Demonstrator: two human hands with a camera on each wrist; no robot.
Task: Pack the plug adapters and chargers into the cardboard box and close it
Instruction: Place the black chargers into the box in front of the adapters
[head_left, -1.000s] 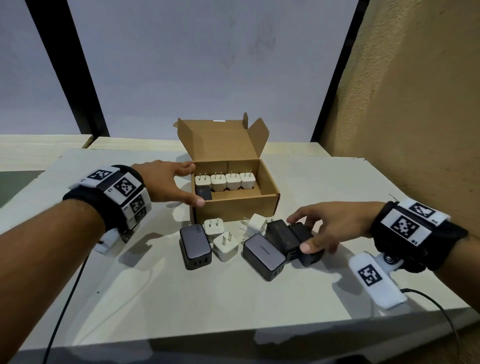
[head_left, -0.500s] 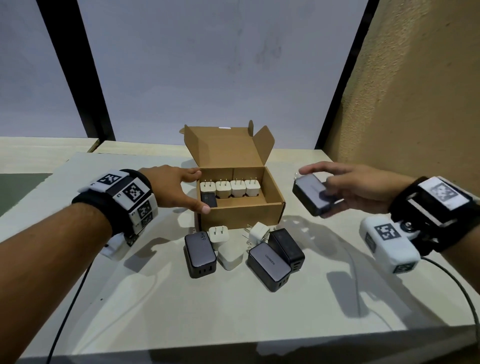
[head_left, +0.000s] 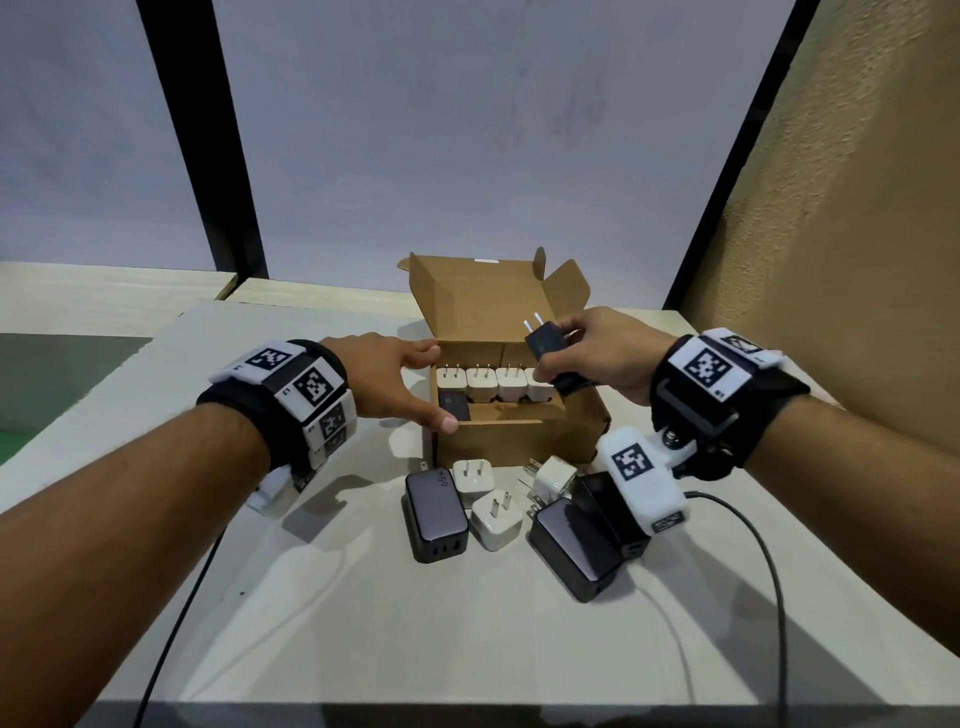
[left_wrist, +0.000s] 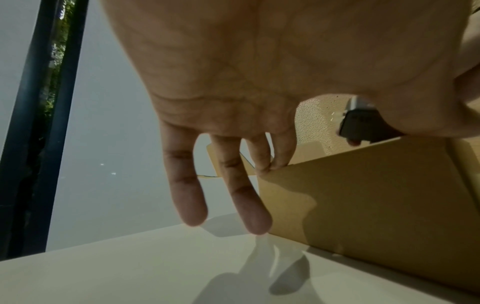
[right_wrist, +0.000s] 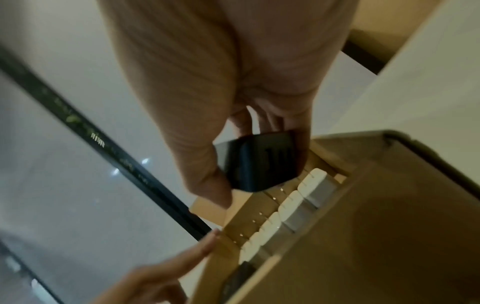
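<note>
An open cardboard box (head_left: 519, 441) stands mid-table with its lid flap (head_left: 478, 296) up. Inside are a row of white plug adapters (head_left: 483, 384) and a black charger (head_left: 456, 407) at the front left. My right hand (head_left: 576, 353) grips another black charger (head_left: 545, 345), prongs up, above the box's right half; it also shows in the right wrist view (right_wrist: 259, 162). My left hand (head_left: 423, 387) rests with straight fingers (left_wrist: 233, 185) against the box's left wall (left_wrist: 363, 205). In front of the box lie three white adapters (head_left: 496, 519) and three black chargers (head_left: 436, 514).
A dark cable (head_left: 769, 571) runs across the table's right front. The table's front edge (head_left: 467, 701) is near me. A tan wall (head_left: 831, 260) rises close on the right. Dark window posts (head_left: 208, 156) stand behind.
My right hand took a black charger from the pile, lifted it and carried it left to above the box. My left hand stayed on the box's left side.
</note>
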